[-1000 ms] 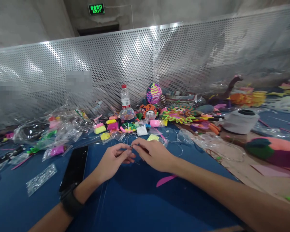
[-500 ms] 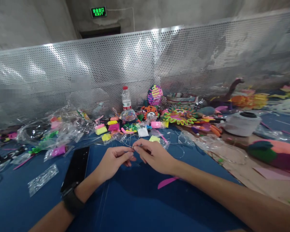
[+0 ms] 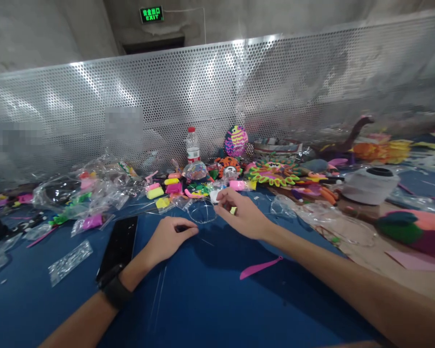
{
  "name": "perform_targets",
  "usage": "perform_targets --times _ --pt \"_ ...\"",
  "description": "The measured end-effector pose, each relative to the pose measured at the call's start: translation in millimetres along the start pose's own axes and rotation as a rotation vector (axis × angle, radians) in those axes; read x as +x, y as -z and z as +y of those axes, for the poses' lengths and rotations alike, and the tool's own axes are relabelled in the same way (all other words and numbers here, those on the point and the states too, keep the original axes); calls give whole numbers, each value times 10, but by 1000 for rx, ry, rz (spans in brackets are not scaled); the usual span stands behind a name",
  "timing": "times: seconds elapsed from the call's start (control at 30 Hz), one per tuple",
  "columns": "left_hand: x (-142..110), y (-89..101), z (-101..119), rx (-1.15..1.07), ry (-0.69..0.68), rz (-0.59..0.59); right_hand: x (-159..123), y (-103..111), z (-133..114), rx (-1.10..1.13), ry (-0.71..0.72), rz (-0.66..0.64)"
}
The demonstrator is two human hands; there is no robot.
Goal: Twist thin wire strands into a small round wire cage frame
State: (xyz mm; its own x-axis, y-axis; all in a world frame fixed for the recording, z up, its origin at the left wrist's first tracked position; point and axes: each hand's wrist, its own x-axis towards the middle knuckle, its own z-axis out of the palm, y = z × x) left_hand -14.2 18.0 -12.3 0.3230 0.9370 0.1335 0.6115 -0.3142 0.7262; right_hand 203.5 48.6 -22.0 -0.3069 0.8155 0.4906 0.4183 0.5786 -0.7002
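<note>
Bench [image 3: 217, 295], centre of frame | left hand [image 3: 172, 233] curled, grip looks empty | right hand [image 3: 242, 215] half-open at small yellow bit [image 3: 233, 210], can't tell if I'm holding it | clear wire loop [image 3: 202, 211] between my hands: light, springy, best taken by its rim

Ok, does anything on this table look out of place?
A pink foam strip lies alone on the blue mat, below the right hand and well apart from the clay packets, so it looks dropped.
</note>
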Motion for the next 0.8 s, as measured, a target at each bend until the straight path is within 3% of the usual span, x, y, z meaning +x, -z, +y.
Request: perform_targets --times 0.33,0.8 --pt "-6 5 -13 182 -90 9 -27 -41 -29 -172 -96 -198" --pt "7 116 -13 213 -23 -30 -17 -19 -15 -145 -207 -50"
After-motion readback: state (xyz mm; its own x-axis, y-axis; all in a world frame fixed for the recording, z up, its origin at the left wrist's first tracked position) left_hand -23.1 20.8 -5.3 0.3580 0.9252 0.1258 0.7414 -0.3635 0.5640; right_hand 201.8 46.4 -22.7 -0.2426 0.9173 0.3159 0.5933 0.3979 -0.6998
